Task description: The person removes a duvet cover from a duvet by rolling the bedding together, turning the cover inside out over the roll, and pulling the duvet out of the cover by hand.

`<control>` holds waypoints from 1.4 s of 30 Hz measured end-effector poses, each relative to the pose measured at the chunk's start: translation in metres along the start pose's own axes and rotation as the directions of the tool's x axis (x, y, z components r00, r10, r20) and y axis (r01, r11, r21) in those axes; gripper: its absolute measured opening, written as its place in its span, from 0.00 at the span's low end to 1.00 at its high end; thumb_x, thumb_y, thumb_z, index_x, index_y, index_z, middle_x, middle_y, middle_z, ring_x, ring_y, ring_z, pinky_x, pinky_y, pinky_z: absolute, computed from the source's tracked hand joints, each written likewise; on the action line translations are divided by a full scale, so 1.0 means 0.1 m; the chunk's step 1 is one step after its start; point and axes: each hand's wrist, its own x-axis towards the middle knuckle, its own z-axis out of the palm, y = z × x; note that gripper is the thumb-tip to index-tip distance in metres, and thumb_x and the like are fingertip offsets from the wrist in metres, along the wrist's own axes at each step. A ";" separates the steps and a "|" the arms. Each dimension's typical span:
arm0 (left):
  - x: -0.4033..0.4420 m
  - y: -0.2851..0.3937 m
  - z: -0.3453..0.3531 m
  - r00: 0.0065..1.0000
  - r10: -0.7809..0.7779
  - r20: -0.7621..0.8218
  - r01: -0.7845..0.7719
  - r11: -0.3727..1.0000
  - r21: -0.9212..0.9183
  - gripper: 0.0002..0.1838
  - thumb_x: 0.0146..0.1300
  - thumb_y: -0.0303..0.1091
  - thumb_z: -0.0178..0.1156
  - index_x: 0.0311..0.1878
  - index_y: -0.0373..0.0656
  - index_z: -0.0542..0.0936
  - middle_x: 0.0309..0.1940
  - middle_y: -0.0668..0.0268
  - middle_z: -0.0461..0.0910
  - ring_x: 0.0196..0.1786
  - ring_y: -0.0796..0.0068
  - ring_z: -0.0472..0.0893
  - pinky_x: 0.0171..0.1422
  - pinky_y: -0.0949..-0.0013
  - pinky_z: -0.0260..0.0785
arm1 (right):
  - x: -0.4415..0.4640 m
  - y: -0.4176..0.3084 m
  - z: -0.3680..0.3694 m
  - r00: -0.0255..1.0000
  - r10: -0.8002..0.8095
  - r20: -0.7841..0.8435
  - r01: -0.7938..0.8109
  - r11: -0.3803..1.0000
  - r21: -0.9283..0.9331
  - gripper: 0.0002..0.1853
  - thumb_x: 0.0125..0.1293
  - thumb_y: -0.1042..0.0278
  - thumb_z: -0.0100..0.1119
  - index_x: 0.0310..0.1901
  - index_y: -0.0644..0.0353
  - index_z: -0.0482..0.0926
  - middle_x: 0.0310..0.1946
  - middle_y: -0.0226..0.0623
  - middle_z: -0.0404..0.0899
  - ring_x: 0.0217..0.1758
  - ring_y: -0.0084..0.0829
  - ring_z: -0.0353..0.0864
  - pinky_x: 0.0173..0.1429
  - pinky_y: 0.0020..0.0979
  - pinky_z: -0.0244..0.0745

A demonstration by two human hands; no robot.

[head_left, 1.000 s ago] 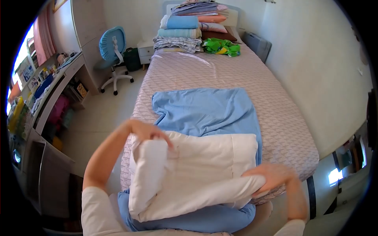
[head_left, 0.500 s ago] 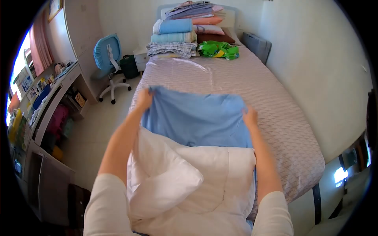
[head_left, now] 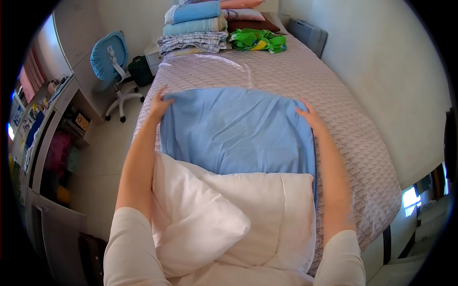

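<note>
A light blue cloth [head_left: 234,128] lies spread on the bed, its far edge fairly straight. My left hand [head_left: 161,103] is at its far left corner, thumb and fingers apart, touching the edge. At the far right corner my right hand [head_left: 309,116] rests against the cloth with its fingers spread. Nearer to me a thick white quilt [head_left: 257,200] covers the near part of the blue cloth, with one corner folded over on the left. Both forearms reach along the sides of the quilt.
The patterned bed [head_left: 353,143] carries folded bedding [head_left: 193,26] and a green bag [head_left: 257,40] at its far end. A blue swivel chair [head_left: 109,57] and a cluttered desk [head_left: 67,97] stand at the left. A grey case [head_left: 307,37] is by the wall.
My hands left the white quilt, took the blue cloth's far corners and lifted them. Now the cloth lies flatter and farther out, and my fingers have opened. The quilt's left corner has flopped over.
</note>
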 end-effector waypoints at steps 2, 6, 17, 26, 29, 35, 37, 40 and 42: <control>0.05 0.44 -0.07 0.986 0.159 -0.050 -0.161 0.986 -0.033 0.32 0.62 0.20 0.65 0.71 0.37 0.72 0.59 0.62 0.83 0.58 0.73 0.81 0.63 0.72 0.71 | 0.18 -0.43 -0.08 0.984 -0.173 -0.037 0.172 0.985 -0.024 0.28 0.62 0.67 0.64 0.66 0.46 0.76 0.54 0.45 0.84 0.53 0.48 0.83 0.60 0.36 0.75; 0.22 0.46 -0.19 0.938 0.288 -0.193 -0.326 0.921 -0.215 0.23 0.65 0.20 0.62 0.64 0.42 0.81 0.54 0.67 0.85 0.51 0.78 0.82 0.58 0.76 0.72 | 0.05 -0.91 -0.13 0.885 -0.426 -0.187 0.334 0.862 -0.381 0.31 0.60 0.75 0.57 0.68 0.48 0.75 0.62 0.44 0.80 0.62 0.47 0.77 0.67 0.38 0.70; -0.10 -0.60 -0.24 0.986 -0.166 0.018 0.116 0.756 0.644 0.29 0.72 0.39 0.55 0.76 0.52 0.66 0.69 0.55 0.74 0.76 0.53 0.64 0.79 0.48 0.54 | -0.66 -0.01 -0.17 0.976 -0.212 -0.056 0.133 0.776 -0.616 0.35 0.70 0.66 0.59 0.77 0.53 0.59 0.78 0.44 0.59 0.77 0.51 0.62 0.80 0.47 0.54; -3.21 2.25 -0.50 0.316 0.045 0.948 -0.581 0.798 0.156 0.65 0.46 0.67 0.75 0.81 0.46 0.53 0.80 0.50 0.50 0.82 0.50 0.49 0.82 0.36 0.37 | -4.75 -2.07 -0.62 0.526 -0.059 0.849 0.426 0.881 -0.203 0.40 0.52 0.85 0.56 0.70 0.48 0.73 0.74 0.38 0.68 0.81 0.42 0.59 0.81 0.48 0.50; -3.82 2.34 -0.55 0.388 0.028 0.921 -0.569 0.793 0.216 0.73 0.37 0.70 0.78 0.82 0.46 0.50 0.81 0.46 0.42 0.81 0.45 0.50 0.81 0.32 0.36 | -5.19 -1.87 -0.72 0.600 0.030 0.800 0.278 0.929 -0.243 0.44 0.49 0.81 0.60 0.73 0.44 0.69 0.78 0.39 0.61 0.83 0.46 0.52 0.82 0.51 0.44; -3.60 2.70 -0.41 0.460 -0.139 0.877 -0.616 0.661 0.428 0.78 0.22 0.61 0.84 0.80 0.46 0.55 0.70 0.51 0.66 0.72 0.49 0.64 0.74 0.51 0.54 | -5.19 -2.27 -0.73 0.442 0.037 0.896 0.182 0.975 -0.130 0.50 0.46 0.70 0.71 0.76 0.44 0.63 0.80 0.41 0.54 0.82 0.53 0.48 0.82 0.51 0.44; -3.46 2.52 -0.28 0.474 -0.105 0.874 -0.677 0.591 0.439 0.62 0.24 0.60 0.85 0.69 0.48 0.73 0.52 0.59 0.81 0.56 0.59 0.75 0.66 0.58 0.57 | -5.13 -2.34 -0.69 0.478 0.061 0.876 0.256 0.945 -0.206 0.48 0.46 0.70 0.71 0.74 0.45 0.66 0.77 0.41 0.60 0.81 0.50 0.54 0.82 0.49 0.49; -3.18 2.34 -0.27 0.434 -0.030 0.900 -0.659 0.671 0.340 0.44 0.32 0.56 0.84 0.55 0.47 0.82 0.47 0.59 0.83 0.52 0.58 0.78 0.66 0.56 0.60 | -4.87 -2.47 -0.82 0.449 0.298 0.842 0.071 0.928 -0.366 0.40 0.48 0.72 0.72 0.68 0.49 0.74 0.69 0.40 0.73 0.74 0.44 0.67 0.78 0.42 0.62; -2.81 2.35 -0.42 0.664 0.310 0.680 -0.634 0.716 0.293 0.35 0.41 0.48 0.83 0.53 0.43 0.84 0.39 0.59 0.86 0.45 0.61 0.84 0.58 0.59 0.71 | -4.46 -2.59 -0.94 0.601 0.110 0.792 0.360 0.847 -0.391 0.32 0.51 0.75 0.71 0.61 0.51 0.79 0.61 0.39 0.79 0.67 0.39 0.75 0.72 0.39 0.69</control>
